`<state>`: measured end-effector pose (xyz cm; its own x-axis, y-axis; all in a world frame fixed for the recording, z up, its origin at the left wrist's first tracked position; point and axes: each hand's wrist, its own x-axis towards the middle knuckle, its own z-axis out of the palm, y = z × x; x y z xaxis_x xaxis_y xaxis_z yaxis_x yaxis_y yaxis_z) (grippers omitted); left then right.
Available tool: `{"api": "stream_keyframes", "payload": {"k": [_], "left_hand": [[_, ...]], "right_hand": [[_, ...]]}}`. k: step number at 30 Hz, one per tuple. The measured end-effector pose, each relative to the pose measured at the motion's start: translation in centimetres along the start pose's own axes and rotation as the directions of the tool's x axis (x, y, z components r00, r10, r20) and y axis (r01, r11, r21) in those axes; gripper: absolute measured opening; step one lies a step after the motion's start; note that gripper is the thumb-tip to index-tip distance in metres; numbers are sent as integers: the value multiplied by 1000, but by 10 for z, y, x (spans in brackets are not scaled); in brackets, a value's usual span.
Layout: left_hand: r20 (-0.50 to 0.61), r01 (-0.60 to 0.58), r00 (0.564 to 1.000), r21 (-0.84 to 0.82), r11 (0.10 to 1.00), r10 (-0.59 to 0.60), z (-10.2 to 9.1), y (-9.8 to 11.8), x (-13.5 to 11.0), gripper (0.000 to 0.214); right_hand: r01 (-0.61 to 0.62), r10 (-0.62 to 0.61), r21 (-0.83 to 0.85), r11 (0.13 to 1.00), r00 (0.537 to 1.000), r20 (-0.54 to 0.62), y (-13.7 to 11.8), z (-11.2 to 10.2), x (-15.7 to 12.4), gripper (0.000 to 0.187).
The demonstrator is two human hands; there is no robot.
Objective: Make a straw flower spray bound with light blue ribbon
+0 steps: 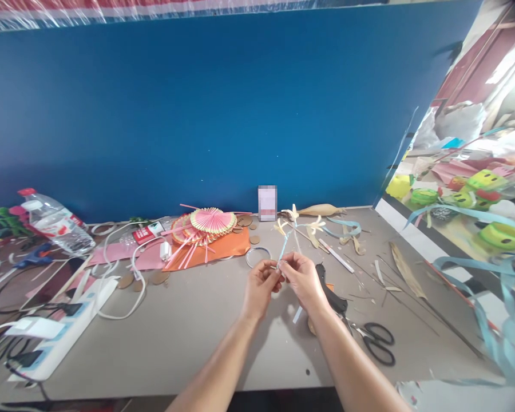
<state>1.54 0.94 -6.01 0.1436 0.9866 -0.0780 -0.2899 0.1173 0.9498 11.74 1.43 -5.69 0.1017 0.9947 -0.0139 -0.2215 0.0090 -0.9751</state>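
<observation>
Close together over the middle of the table, both hands work at a craft flower sprig with several pale yellow blossoms and a light blue wrapped stem. My left hand is closed, thumb and fingers pinched at the stem's lower end. Just beside it, my right hand pinches the same stem; the fingertips of the two hands nearly meet and hide the lower end. A black glue gun lies by my right wrist, partly covered by it. A clear ring lies beyond my left hand.
Black-handled scissors lie right of my right forearm. Dried leaves and thin stems spread on the right, near light blue ribbon. Paper fans rest on orange paper. Leftward are a power strip, cables and a plastic bottle.
</observation>
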Motion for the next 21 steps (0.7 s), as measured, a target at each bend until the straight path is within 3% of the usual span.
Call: {"api": "stream_keyframes", "payload": {"k": [4,11,17,21], "left_hand": [[-51,-25,998,7,1000,25,5,-2,0,23],[-24,20,1000,-62,998,-21,6,-2,-1,26],[-58,17,998,-15,1000,-18,7,-5,-4,26],[-45,30,998,-34,999,-32,8,-5,-4,25]], "right_hand": [[15,-15,27,1000,1000,-5,6,2,1,17],[-48,49,126,991,999,-6,0,3,0,17],[-25,41,174,984,995,-88,0,3,-1,17],[-32,43,190,981,998,-54,0,5,-2,17]]}}
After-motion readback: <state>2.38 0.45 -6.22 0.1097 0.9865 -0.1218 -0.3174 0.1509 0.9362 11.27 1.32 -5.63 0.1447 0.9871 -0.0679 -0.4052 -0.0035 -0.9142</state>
